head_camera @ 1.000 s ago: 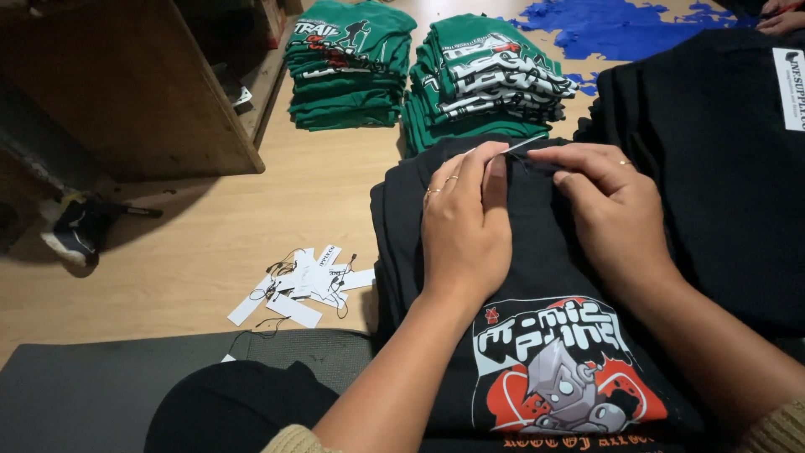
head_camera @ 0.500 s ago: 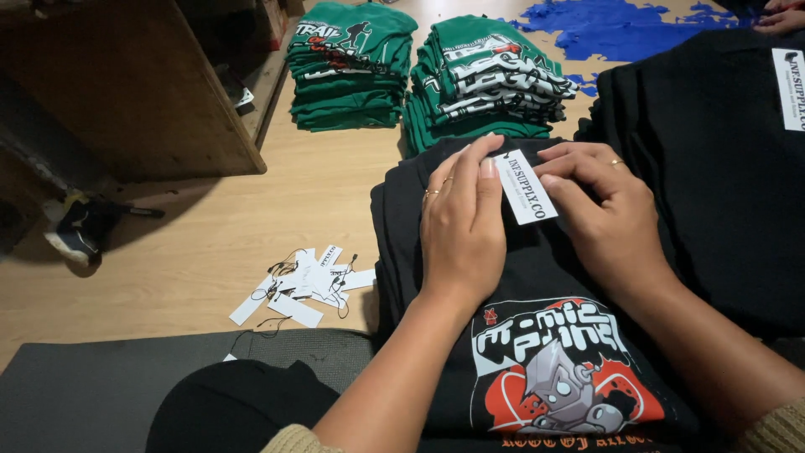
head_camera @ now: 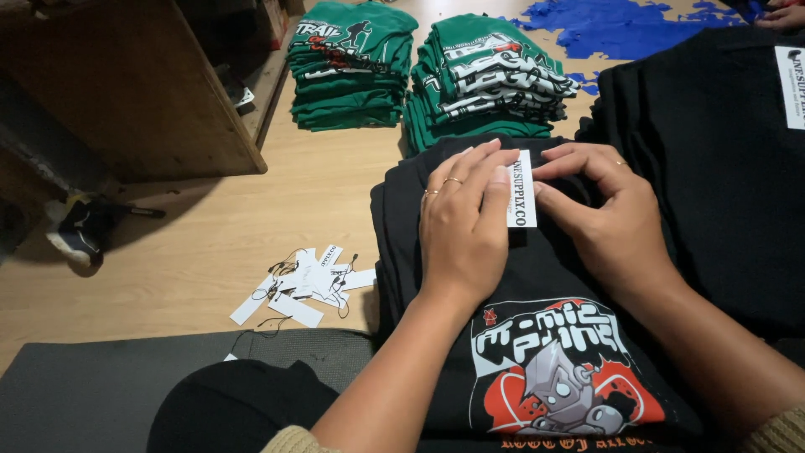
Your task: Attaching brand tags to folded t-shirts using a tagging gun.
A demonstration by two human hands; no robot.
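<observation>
- Two stacks of folded green shirts (head_camera: 352,67), (head_camera: 490,80).
- Two piles of black shirts: one with robot print (head_camera: 537,335), one at right (head_camera: 713,168).
- Two white rectangular labels (head_camera: 521,189), (head_camera: 790,88).
- One loose heap of white hang tags (head_camera: 302,283), number uncertain.
- Two hands (head_camera: 465,222), (head_camera: 608,222).

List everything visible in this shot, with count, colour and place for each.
black printed T-shirt: one on top of a black stack, robot graphic, centre
white tag: one, at the shirt's collar, between both hands
stacks of green T-shirts: two, green with white print, top centre on the floor
black shirt pile: one, black, right, with a white label at its top edge
loose hang tags: a small heap, white with black strings, on the wooden floor, left of centre
blue material: blue, top right
wooden board: brown, top left
dark mat: grey, bottom left
left hand: flat on the shirt, fingers on the tag, rings
right hand: pressing beside the tag, ring
</observation>
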